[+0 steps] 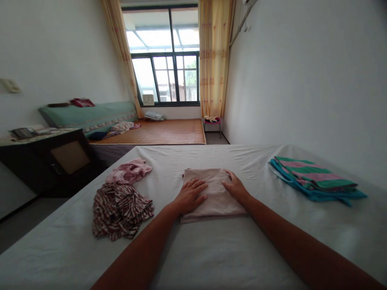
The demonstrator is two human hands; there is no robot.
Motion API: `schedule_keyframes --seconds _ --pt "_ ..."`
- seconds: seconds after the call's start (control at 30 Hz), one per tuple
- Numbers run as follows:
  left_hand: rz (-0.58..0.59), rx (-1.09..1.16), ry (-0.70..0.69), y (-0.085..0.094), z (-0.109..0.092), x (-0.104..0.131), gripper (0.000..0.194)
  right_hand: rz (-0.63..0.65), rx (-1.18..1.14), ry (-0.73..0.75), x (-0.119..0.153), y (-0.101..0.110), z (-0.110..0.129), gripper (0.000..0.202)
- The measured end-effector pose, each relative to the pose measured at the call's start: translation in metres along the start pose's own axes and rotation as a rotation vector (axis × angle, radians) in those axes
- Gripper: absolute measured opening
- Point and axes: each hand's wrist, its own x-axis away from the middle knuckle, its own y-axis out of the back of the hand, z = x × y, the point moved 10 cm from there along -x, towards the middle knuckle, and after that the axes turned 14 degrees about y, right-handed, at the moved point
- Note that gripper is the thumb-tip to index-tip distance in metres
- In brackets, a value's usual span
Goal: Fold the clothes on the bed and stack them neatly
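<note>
A pale pink garment (215, 201), folded into a flat rectangle, lies on the white-covered surface in front of me. My left hand (191, 196) rests flat on its left part, fingers stretched out. At its right edge is my right hand (236, 188), with the thumb on top of the cloth and the fingers apart along the side; neither hand grips it. To the left sit a crumpled brown-and-white patterned garment (119, 209) and, just behind it, a crumpled pink cloth (130, 171). Off to the right is a folded stack with a green-and-pink striped cloth (314, 171) over a blue cloth (325, 196).
The white sheet (211, 253) covers the whole near surface, bordered by a wall on the right. Beyond it stands a bed with a brown mat (172, 131). A dark cabinet (69, 157) is at the left. A small stool (213, 122) stands beneath the curtain.
</note>
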Motion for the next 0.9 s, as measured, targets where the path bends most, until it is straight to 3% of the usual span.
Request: schedule_keyframes --seconds 0.1,0.23,0.33,0.47,0.6,0.8,0.9 --pt "-0.012 0.003 -0.007 0.0 0.001 0.001 0.052 -0.038 -0.327 -0.181 0.018 0.0 0.005 0.063" --pt "-0.016 0.014 -0.013 0.0 0.001 0.002 0.051 0.164 -0.726 -0.383 0.048 -0.018 0.026 0.05" --pt "-0.025 0.019 -0.024 0.001 -0.001 0.002 0.05 0.287 -0.843 -0.413 0.063 -0.027 0.047 0.045" --pt "-0.066 0.045 -0.027 0.008 -0.002 0.001 0.046 0.219 -0.864 -0.401 0.063 -0.026 0.054 0.048" --pt "-0.154 0.121 0.013 0.023 0.007 -0.001 0.044 0.048 -0.788 -0.422 0.051 0.011 0.034 0.039" --pt "-0.185 0.149 0.045 0.024 0.021 -0.009 0.041 -0.125 -0.831 -0.388 0.049 0.111 -0.002 0.027" --pt "-0.15 0.145 0.04 0.016 0.024 -0.013 0.042 -0.131 -0.817 -0.42 0.065 0.125 -0.019 0.029"
